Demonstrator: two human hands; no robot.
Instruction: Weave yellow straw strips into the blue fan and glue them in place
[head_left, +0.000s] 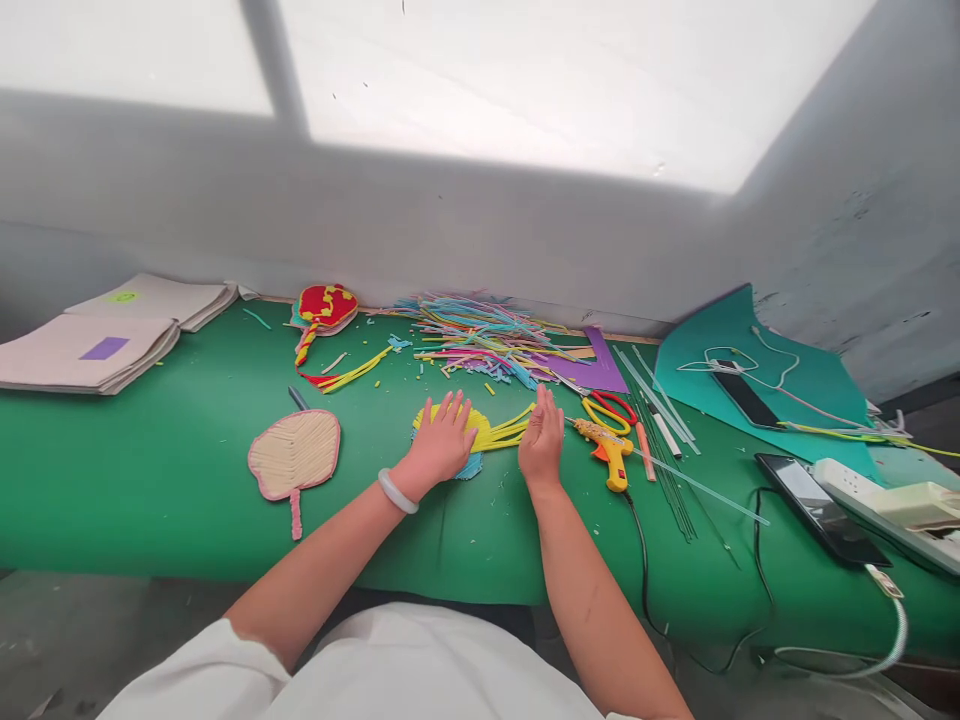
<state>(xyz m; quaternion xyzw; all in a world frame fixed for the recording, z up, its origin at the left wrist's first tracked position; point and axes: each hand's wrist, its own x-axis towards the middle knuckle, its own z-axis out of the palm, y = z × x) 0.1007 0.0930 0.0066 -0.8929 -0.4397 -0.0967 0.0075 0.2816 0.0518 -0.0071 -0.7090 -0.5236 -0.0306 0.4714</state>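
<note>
My left hand (444, 440), with a pale bangle at its wrist, lies flat with spread fingers on a rounded yellow craft piece (474, 414) with blue edging below it. Loose yellow pipe cleaners (504, 434) run out from that piece to the right. By their far ends, my right hand (541, 436) stands on its edge with fingers stretched out; its palm faces left. Nothing shows gripped in it, though contact with the pipe cleaners is hard to make out. Just right of it lies a yellow hot glue gun (611, 450), with red-and-yellow-handled scissors (611, 412) behind.
A beige fan-shaped piece (296, 455) lies left, a red-and-yellow one (328, 305) behind it. Pipe cleaners (480, 330) heap at the back. Paper stacks (90, 350) sit far left. A phone (821, 510), power strip (885, 510), teal sheet (697, 350) and cords occupy the right.
</note>
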